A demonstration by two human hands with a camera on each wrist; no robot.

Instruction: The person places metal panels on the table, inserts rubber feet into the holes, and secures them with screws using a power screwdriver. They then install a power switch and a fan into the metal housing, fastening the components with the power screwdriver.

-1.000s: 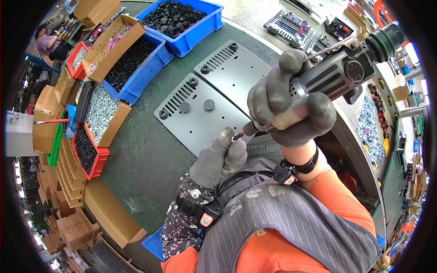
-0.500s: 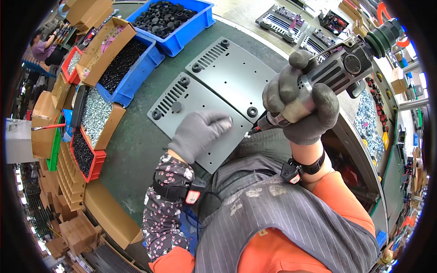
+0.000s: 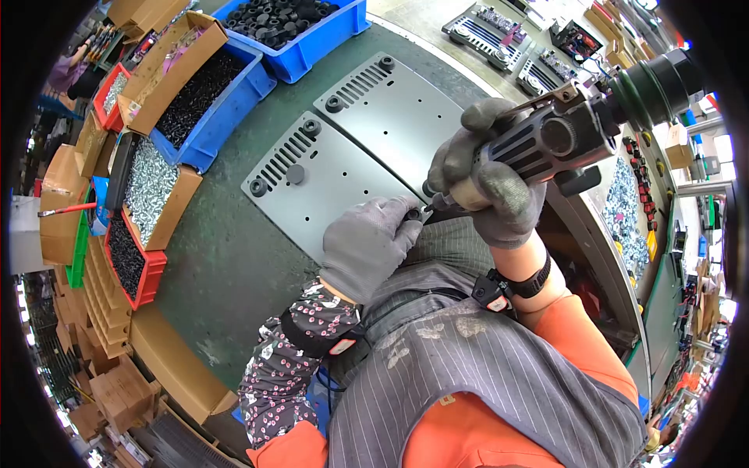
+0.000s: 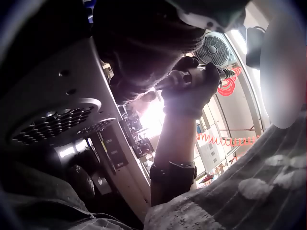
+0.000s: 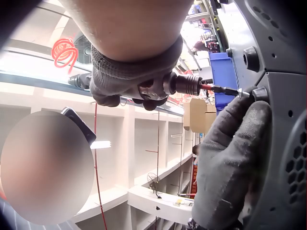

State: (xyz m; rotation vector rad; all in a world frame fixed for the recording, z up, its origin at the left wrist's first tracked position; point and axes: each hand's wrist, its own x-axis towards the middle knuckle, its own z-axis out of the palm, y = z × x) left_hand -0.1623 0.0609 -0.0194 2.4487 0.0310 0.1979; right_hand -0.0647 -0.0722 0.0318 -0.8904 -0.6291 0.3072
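at the centre of the frame, my left hand [image 3: 365,243] pinches a small black foot [image 5: 259,94] at the plate's [image 3: 328,175] right corner; up and right, my right hand [image 3: 503,195] wraps round the driver [image 3: 558,136]. the driver looks heavy and stiff, best held by its barrel; the foot, light and rubbery, by its rim.

The head view looks down from above, across the apron [image 3: 468,366], over the left hand [image 3: 363,246] and right hand [image 3: 499,183] to the bins [image 3: 226,111] farther off; the left wrist view sits low and close, facing up past its hand to a fan [image 4: 212,49]; the right wrist view looks from close by along the driver [image 5: 187,85] to the left hand; all three share the driver, the wrist views the fan.
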